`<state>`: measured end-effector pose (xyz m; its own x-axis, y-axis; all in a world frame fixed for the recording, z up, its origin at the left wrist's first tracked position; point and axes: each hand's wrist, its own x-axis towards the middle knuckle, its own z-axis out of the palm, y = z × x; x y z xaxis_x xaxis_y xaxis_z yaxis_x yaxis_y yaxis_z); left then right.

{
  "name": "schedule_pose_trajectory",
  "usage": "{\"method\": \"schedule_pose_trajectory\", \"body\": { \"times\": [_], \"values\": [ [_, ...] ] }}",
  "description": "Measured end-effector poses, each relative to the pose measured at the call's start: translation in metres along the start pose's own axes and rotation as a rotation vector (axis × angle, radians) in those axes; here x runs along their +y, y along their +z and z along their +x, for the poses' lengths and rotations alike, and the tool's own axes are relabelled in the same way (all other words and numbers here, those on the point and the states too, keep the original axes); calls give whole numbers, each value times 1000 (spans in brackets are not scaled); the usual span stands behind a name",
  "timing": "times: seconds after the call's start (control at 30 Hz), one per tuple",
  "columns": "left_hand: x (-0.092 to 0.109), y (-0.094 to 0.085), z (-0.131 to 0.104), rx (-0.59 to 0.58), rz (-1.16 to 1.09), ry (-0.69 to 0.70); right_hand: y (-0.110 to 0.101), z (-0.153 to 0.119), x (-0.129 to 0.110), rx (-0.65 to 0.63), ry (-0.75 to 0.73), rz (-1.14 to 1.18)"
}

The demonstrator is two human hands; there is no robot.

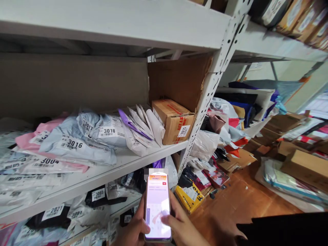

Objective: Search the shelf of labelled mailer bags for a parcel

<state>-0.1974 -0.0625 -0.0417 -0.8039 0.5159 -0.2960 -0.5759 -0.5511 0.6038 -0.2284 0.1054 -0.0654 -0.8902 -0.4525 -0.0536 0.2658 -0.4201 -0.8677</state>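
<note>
Phone [157,206] gripped by both hands, left hand [133,229] and right hand [183,225], before parcel-crowded shelves [143,159].

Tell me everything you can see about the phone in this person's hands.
The phone is a slim smartphone, upright and tilted back, its screen lit in pale pink and white with an orange banner on top. The small text is unreadable. The left hand cradles its left edge, while the right hand holds the right edge with the thumb resting on the screen. It sits low in front of the white shelf.
</note>
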Motion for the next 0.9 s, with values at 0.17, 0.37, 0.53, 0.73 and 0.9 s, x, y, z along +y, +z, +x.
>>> {"method": "schedule_pose_trajectory", "body": {
  "times": [0.17,0.37,0.53,0.73,0.9],
  "values": [
    [-3,4,-1,38,-13,17,6,0,-3,80,2,21],
    [1,5,-2,21,57,8,9,-3,-8,-24,-43,-42],
    [-1,0,0,96,192,-44,7,-3,-8,15,-77,-66],
    [-2,7,4,12,169,98,7,18,-20,344,-37,-170],
    [-6,11,6,-58,81,144,9,21,-20,417,-62,-163]
  ]
}}
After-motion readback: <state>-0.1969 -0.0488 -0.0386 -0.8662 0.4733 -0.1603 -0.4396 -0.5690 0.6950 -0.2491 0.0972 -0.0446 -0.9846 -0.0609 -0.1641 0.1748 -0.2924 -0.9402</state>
